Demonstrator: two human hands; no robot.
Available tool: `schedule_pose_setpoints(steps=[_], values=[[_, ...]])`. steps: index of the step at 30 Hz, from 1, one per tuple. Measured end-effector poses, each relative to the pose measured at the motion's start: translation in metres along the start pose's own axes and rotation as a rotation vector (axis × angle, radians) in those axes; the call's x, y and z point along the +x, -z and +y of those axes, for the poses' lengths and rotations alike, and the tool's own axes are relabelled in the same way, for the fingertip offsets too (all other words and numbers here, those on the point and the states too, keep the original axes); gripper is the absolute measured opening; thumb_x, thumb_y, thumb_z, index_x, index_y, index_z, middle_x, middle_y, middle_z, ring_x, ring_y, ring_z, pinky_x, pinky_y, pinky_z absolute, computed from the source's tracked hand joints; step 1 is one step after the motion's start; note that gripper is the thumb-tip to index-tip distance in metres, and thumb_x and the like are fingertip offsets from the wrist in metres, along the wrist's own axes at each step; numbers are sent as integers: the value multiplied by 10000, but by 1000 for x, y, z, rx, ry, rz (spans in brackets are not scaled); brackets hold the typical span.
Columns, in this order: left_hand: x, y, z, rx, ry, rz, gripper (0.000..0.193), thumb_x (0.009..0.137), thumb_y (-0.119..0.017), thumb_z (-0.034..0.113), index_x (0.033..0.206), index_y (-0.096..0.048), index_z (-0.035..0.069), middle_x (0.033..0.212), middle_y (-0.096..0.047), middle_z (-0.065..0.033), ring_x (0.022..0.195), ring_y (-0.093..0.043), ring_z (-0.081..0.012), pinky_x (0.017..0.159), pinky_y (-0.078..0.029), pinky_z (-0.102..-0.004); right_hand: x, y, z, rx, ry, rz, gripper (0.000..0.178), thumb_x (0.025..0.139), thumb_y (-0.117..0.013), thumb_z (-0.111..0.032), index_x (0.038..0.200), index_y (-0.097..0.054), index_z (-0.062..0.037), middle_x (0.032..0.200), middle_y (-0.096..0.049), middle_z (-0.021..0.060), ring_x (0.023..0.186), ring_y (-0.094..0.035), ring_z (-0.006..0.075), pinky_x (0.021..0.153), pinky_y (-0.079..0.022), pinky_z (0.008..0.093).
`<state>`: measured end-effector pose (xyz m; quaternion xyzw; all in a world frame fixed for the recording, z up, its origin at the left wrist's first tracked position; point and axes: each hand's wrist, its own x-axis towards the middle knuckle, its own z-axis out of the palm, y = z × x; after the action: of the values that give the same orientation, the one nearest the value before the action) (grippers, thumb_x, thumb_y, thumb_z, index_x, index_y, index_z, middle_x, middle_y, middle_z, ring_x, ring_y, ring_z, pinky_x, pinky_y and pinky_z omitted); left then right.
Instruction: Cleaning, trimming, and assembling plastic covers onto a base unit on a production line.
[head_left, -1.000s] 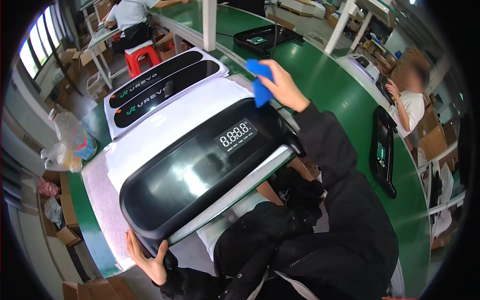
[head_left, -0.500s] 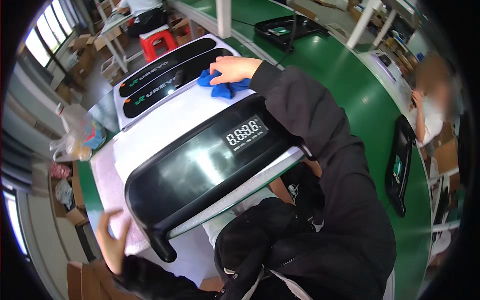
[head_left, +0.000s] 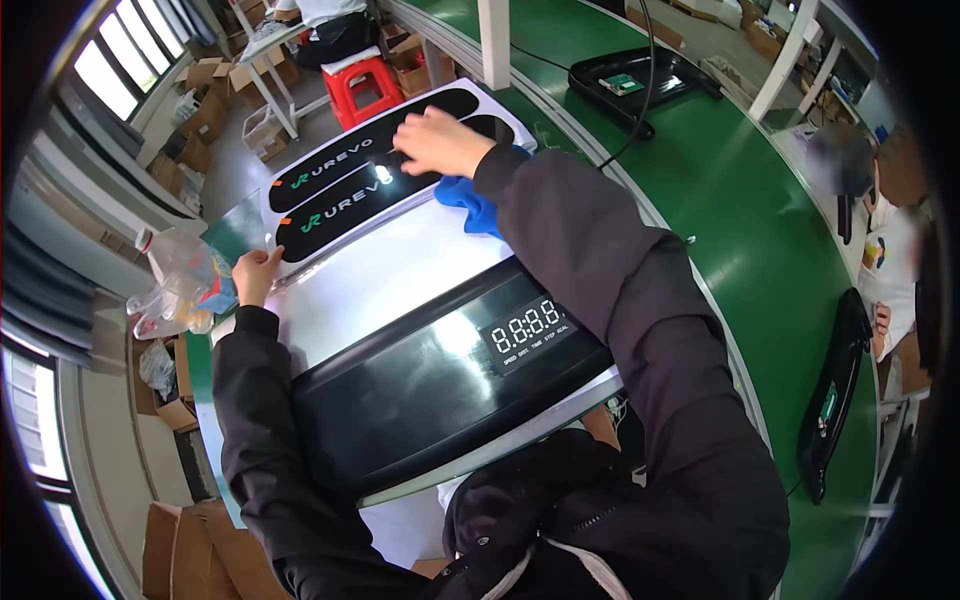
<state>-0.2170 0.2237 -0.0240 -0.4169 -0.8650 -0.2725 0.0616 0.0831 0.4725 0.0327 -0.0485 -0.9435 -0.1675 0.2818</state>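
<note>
Two long black rounded strip stickers lie side by side on a white sheet. My left hand (head_left: 257, 277) is closed at the left end of the nearer strip sticker (head_left: 345, 207), its fingertips pinching the edge. Over the upper right part of the strips, my right hand (head_left: 438, 143) has its fingers curled down; what they hold, if anything, is hidden beneath them. A blue cloth (head_left: 468, 205) lies crumpled under my right forearm. Closest to me sits a glossy black console panel (head_left: 420, 385) with a white digit display, partly covered by my right sleeve.
At left stands a clear plastic bottle (head_left: 180, 255). On the green bench (head_left: 720, 255) are two black housings with green circuit boards, one at the back (head_left: 640, 85) and one at right (head_left: 835, 400). A red stool (head_left: 360, 90) is beyond; other people sit at right and behind.
My right hand has let go of the blue cloth and moved left onto the strips. My left hand has moved up from beside the console panel to the nearer strip's left end.
</note>
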Motion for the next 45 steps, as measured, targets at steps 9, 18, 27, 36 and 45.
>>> schedule_pose_setpoints(steps=[9, 18, 27, 36, 45], values=[[-12, 11, 9, -179, 25, 194, 330, 774, -649, 366, 864, -688, 51, 692, -653, -128, 642, -638, -259, 630, -479, -329, -130, 22, 109, -19, -1008, -532, 538, 739, -630, -488, 973, -645, -4, 986, -630, 209, 944, -601, 365, 771, -489, 441], [-31, 29, 28, 106, -48, 303, 196, 789, -625, 255, 826, -698, 77, 811, -587, -185, 784, -581, -378, 685, -462, -447, -10, 111, 47, -172, -689, -615, 548, 756, -611, -523, 895, -649, 6, 893, -641, 198, 859, -623, 344, 748, -485, 419], [-15, 34, 19, -1538, 368, -77, 207, 869, -581, 132, 999, -625, -22, 923, -633, -72, 806, -613, -147, 714, -482, -256, 119, 75, -136, 417, -220, -332, 554, 795, -576, -526, 821, -625, 25, 700, -613, 177, 694, -616, 324, 642, -471, 387], [-35, 46, 64, -1571, 173, -198, 162, 868, -548, 25, 1028, -540, 3, 884, -582, -38, 792, -566, -97, 707, -466, -211, 109, 77, -85, 909, -446, -159, 329, 780, -665, -285, 845, -663, 38, 747, -645, 116, 670, -635, 182, 622, -504, 275], [-31, -6, -9, -608, 433, 223, 272, 739, -520, -30, 1007, -566, -18, 821, -600, -144, 716, -631, -233, 594, -490, -339, -93, 152, 274, 1611, -1173, 1054, 254, 872, -536, 1, 1098, -488, 105, 1118, -543, 200, 1068, -542, 285, 969, -459, 390]])
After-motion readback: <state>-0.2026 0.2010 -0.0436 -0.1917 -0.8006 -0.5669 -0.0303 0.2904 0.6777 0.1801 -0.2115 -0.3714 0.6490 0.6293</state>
